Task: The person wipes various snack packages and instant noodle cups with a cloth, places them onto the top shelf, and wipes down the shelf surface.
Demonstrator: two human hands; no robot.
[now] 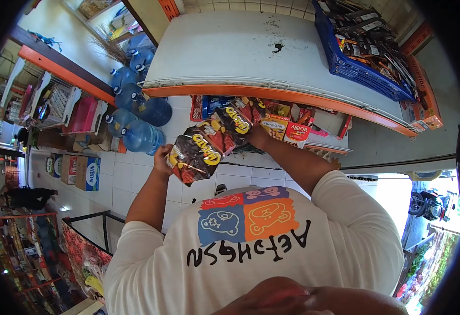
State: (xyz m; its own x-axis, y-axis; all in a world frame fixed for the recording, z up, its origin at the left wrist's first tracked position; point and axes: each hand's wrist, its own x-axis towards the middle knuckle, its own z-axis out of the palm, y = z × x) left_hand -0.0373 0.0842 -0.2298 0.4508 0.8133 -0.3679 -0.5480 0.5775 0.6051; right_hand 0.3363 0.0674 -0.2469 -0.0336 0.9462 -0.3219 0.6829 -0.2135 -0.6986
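Note:
Both my hands hold a row of dark snack packets (205, 152) with yellow lettering and red patches, stretched at a slant in front of my chest. My left hand (162, 160) is closed on the lower left edge of the nearest packet. At the other end, my right hand (257, 137) grips the packets from the right side; its fingertips are partly hidden. Whether the packets are joined in a strip or simply held together, I cannot tell. Just beyond my right hand, a yellow snack box (275, 127) and a red Astor box (299, 132) stand on a lower shelf.
A white shelf (214, 47) with an orange front edge spans above the packets. On it sits a blue basket (340, 65) full of dark packages. Blue water jugs (140, 137) stand at the left, with cartons (88, 173) on the tiled floor. A person (28, 198) is farther off.

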